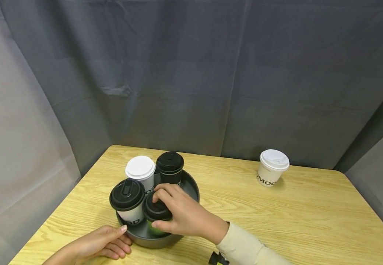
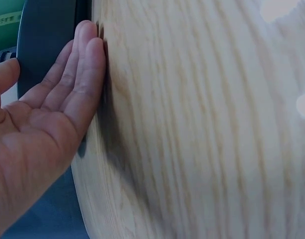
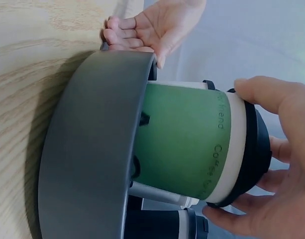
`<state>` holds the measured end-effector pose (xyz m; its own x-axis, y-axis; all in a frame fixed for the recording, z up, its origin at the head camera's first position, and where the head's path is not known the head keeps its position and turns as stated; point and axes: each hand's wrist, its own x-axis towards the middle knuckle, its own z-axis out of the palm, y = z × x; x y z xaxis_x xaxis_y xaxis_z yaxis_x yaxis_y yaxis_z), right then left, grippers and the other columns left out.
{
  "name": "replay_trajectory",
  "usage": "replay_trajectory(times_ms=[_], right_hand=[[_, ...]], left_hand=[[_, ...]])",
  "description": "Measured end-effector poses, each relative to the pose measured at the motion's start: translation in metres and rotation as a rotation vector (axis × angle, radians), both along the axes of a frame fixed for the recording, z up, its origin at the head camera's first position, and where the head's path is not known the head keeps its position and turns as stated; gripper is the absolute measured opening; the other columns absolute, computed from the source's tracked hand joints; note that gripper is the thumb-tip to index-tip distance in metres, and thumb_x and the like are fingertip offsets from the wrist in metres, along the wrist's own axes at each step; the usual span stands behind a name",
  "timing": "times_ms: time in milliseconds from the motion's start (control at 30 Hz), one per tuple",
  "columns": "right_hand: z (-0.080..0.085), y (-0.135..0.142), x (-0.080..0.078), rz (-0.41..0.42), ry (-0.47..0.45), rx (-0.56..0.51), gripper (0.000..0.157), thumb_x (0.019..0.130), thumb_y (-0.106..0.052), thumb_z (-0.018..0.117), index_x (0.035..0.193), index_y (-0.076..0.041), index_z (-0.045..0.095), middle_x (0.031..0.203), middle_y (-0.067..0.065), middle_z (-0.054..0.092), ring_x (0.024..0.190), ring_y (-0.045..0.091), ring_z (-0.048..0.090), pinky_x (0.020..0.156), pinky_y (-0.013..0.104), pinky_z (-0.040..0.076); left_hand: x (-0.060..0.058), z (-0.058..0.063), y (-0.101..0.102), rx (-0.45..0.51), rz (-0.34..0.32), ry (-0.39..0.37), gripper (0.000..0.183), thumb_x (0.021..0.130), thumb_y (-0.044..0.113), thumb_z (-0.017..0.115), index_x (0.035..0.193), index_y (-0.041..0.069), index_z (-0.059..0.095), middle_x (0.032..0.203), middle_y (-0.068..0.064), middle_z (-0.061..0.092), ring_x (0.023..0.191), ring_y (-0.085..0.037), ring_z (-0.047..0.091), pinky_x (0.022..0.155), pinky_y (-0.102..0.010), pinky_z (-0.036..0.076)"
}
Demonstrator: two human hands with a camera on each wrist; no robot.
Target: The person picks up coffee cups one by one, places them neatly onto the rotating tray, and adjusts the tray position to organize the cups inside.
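The green cup (image 3: 184,139), black-lidded, is inside the round dark tray (image 3: 87,149), its base hidden behind the wall. The right hand (image 1: 186,213) grips it by the lid, thumb on the near side. Left of that grip, the same tray holds a black-lidded white cup (image 1: 132,215); beyond the grip, a white-lidded cup (image 1: 140,170) and a black cup (image 1: 169,167). Lids hide any contents. Nearer and left, the left hand (image 1: 100,243) extends its fingers beside the tray. Well to the grip's right, another white cup (image 1: 271,168) stands on the table (image 1: 311,213).
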<state>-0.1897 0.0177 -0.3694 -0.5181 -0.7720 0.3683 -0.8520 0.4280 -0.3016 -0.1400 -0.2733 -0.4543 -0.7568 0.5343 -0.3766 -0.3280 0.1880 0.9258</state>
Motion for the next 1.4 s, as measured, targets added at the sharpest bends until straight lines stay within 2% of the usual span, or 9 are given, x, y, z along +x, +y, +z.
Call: replay_trajectory(times_ms=[167,400,700,1033,1233,1400], right_hand=[[0.0,0.0,-0.001,-0.002,0.021,0.006,0.048,0.084,-0.042,0.073,0.121,-0.018,0.055,0.135,0.004,0.047,0.124,0.018,0.045,0.101,0.033,0.042],[-0.002,-0.001,0.001,0.013,0.025,0.008,0.05,0.083,-0.048,0.071,0.123,-0.019,0.058,0.137,0.004,0.046,0.127,0.018,0.044,0.102,0.032,0.042],[-0.002,0.003,0.001,0.011,0.009,0.024,0.058,0.085,-0.058,0.061,0.129,-0.021,0.055,0.143,0.005,0.042,0.13,0.019,0.042,0.103,0.037,0.041],[-0.004,0.004,0.001,0.017,0.039,0.006,0.056,0.088,-0.057,0.058,0.13,-0.021,0.054,0.143,0.006,0.042,0.131,0.018,0.041,0.102,0.036,0.042],[-0.004,0.008,0.002,0.003,-0.004,-0.002,0.061,0.088,-0.06,0.054,0.136,-0.023,0.048,0.145,0.005,0.038,0.132,0.02,0.04,0.102,0.04,0.043],[-0.004,0.024,-0.003,-0.067,-0.073,-0.029,0.054,0.097,-0.054,0.044,0.142,-0.024,0.042,0.151,0.004,0.032,0.138,0.023,0.034,0.104,0.048,0.039]], left_hand=[[0.0,0.002,0.0,0.005,-0.005,-0.001,0.056,0.106,0.038,0.03,0.112,-0.009,0.06,0.098,-0.007,0.069,0.085,-0.015,0.066,0.076,-0.029,0.055],[0.001,0.004,0.0,0.004,-0.007,-0.002,0.056,0.106,0.038,0.031,0.112,-0.009,0.06,0.098,-0.008,0.069,0.084,-0.015,0.067,0.075,-0.028,0.055],[0.001,0.003,0.0,0.005,-0.012,-0.002,0.057,0.106,0.039,0.031,0.112,-0.009,0.06,0.098,-0.008,0.069,0.085,-0.015,0.067,0.075,-0.028,0.055],[-0.001,0.0,0.0,0.006,-0.008,-0.005,0.057,0.106,0.039,0.03,0.111,-0.008,0.06,0.097,-0.007,0.069,0.085,-0.015,0.067,0.075,-0.029,0.055],[0.0,0.001,0.0,0.002,-0.007,-0.008,0.056,0.106,0.039,0.03,0.111,-0.009,0.06,0.097,-0.008,0.069,0.085,-0.016,0.067,0.076,-0.029,0.055],[0.003,0.002,0.001,-0.006,0.006,-0.003,0.057,0.106,0.039,0.031,0.111,-0.01,0.059,0.096,-0.007,0.069,0.083,-0.014,0.066,0.075,-0.028,0.055]])
